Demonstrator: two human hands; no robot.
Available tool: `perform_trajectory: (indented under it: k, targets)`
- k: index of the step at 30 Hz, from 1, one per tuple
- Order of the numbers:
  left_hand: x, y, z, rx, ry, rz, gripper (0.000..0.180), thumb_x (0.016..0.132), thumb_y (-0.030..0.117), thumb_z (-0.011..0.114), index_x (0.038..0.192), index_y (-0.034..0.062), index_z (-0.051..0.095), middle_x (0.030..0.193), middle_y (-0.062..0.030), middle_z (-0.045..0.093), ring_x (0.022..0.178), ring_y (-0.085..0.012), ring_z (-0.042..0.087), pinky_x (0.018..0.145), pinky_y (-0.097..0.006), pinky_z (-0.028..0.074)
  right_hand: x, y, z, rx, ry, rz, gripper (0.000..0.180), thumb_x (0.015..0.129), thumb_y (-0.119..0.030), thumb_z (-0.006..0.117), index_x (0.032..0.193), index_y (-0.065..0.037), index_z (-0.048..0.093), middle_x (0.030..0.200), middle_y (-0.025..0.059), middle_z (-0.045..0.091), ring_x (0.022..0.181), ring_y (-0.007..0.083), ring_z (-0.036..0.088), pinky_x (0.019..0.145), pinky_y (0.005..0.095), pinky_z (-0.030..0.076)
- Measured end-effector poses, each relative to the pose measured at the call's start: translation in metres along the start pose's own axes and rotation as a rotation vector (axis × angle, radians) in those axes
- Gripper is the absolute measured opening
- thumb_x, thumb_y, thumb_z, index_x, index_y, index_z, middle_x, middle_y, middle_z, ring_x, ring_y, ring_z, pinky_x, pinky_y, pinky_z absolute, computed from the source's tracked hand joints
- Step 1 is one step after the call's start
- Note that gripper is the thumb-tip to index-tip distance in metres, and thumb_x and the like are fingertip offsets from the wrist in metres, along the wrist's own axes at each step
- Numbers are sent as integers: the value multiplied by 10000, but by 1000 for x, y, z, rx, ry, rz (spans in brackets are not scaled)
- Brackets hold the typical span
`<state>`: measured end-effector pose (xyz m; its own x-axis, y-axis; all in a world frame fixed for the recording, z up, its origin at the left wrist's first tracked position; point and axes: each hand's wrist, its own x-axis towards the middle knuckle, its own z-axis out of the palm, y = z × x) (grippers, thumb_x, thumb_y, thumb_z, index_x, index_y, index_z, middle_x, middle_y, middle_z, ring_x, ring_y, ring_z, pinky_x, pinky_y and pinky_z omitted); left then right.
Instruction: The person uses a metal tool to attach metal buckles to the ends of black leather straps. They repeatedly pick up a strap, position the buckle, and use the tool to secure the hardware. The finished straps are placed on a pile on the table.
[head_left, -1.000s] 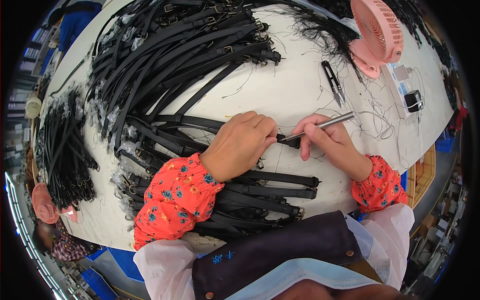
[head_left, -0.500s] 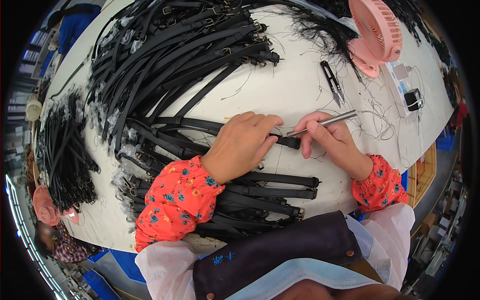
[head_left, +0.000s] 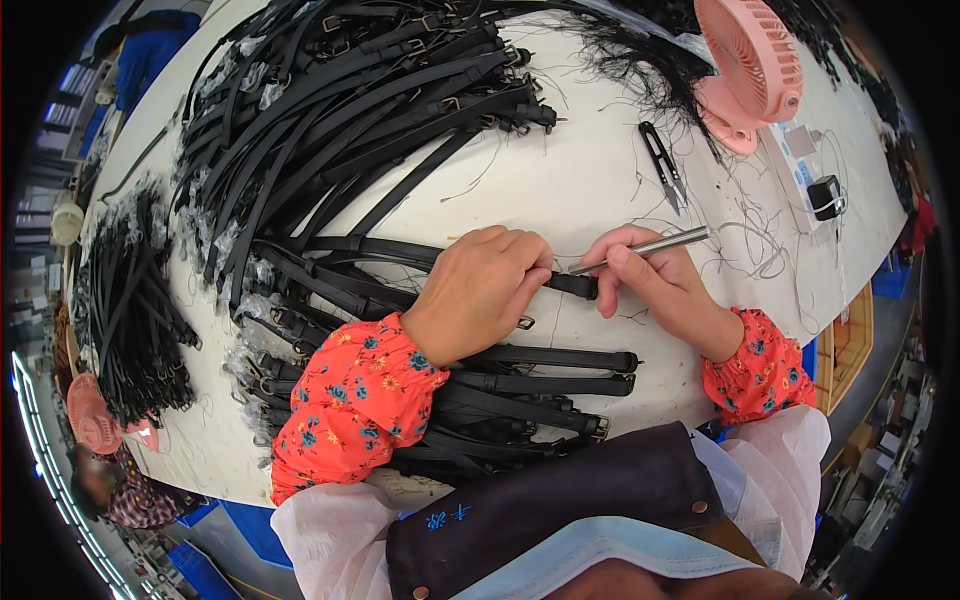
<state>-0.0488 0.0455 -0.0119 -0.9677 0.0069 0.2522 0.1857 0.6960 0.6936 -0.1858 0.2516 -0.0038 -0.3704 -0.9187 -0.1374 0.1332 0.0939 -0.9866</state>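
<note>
My left hand (head_left: 482,291) presses down on a black strap (head_left: 572,285) on the white table (head_left: 590,180), fingers curled over it near its end. My right hand (head_left: 655,287) grips a slim silver pen-like tool (head_left: 645,246), its tip touching the strap end between the two hands. Both forearms wear red floral sleeves. Under my left forearm lie several more black straps with metal buckles (head_left: 540,385).
A large heap of black buckled straps (head_left: 340,110) covers the far left of the table. Black thread snips (head_left: 663,165) lie beyond my right hand. A pink desk fan (head_left: 752,62) stands at the far right, with a small charger (head_left: 825,195) and loose threads nearby. Another strap bundle (head_left: 130,300) lies left.
My right hand and the silver tool have shifted slightly along the strap end; my left hand stays pressed on the strap.
</note>
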Motion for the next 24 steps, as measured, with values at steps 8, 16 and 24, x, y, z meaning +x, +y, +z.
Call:
perform_trajectory:
  k: [8, 16, 24]
  targets:
    - [-1, 2, -2, -63, 11, -134, 131, 894, 56, 683, 979, 34, 585, 825, -118, 613, 743, -310, 602, 680, -389, 475, 0, -3, -2, -33, 3, -16, 344, 1095, -304, 460, 1117, -6, 631, 720, 42, 646, 680, 103, 605, 651, 259, 483]
    - [-2, 0, -8, 65, -32, -8, 196, 791, 73, 773, 942, 83, 647, 919, -44, 629, 921, -269, 576, 862, -391, 453, 1, -1, -5, -44, 57, -91, 352, 1100, -310, 444, 1149, -7, 615, 745, 52, 658, 724, 107, 621, 802, 274, 498]
    - [-5, -3, -5, 179, -8, 165, 153, 770, 27, 777, 844, 42, 644, 870, -48, 607, 760, -251, 597, 678, -357, 493, 1, 0, -4, 27, 62, -85, 339, 1099, -289, 452, 1192, 10, 582, 840, 75, 672, 798, 131, 644, 811, 294, 515]
